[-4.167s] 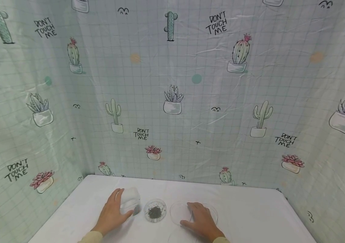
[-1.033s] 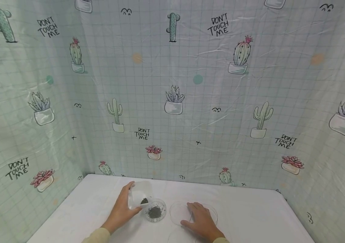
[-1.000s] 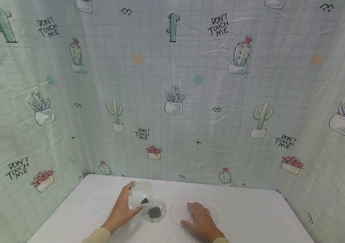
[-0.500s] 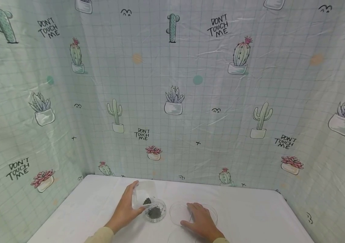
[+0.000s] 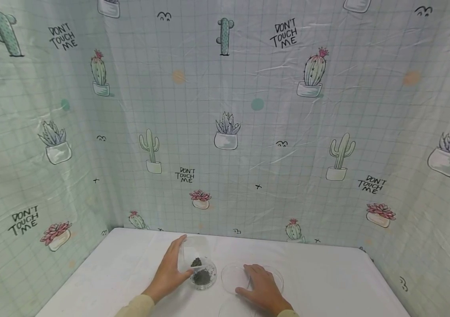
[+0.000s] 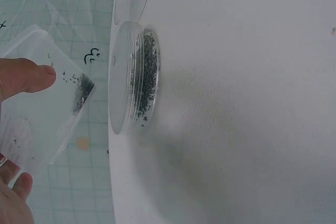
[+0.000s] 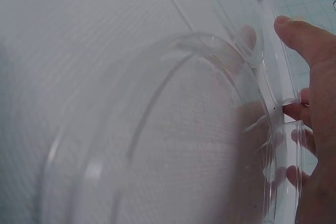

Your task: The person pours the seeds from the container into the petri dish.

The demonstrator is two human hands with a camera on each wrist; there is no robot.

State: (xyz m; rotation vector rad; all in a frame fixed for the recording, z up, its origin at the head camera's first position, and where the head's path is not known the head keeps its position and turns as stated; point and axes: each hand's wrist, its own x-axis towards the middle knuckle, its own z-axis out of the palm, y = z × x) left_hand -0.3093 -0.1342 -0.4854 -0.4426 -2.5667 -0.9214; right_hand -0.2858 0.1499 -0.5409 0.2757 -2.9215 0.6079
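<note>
My left hand [image 5: 169, 272] grips a translucent plastic container [image 5: 195, 247], thumb on the near side and fingers round the far side. The container is tilted to the right over a clear petri dish [image 5: 214, 283], overlapping its far left rim in the head view. Dark granules [image 6: 82, 93] have gathered in the container's low corner, with a few specks higher on its wall. In the petri dish lies a layer of similar dark granules [image 6: 149, 72]. My right hand [image 5: 262, 286] rests with fingers spread over two clear dishes, the left dish [image 5: 230, 278] and the right dish [image 5: 280, 280].
More clear round dishes, such as the front dish [image 5: 232, 308], lie at the near edge of the head view. Everything stands on a white table [image 5: 328, 281]. Behind it hangs a cactus-print curtain [image 5: 193, 154].
The container, first beside my left hand at the left of the petri dish, has been tilted. Over the last second it moves right over the petri dish. My right hand stays put.
</note>
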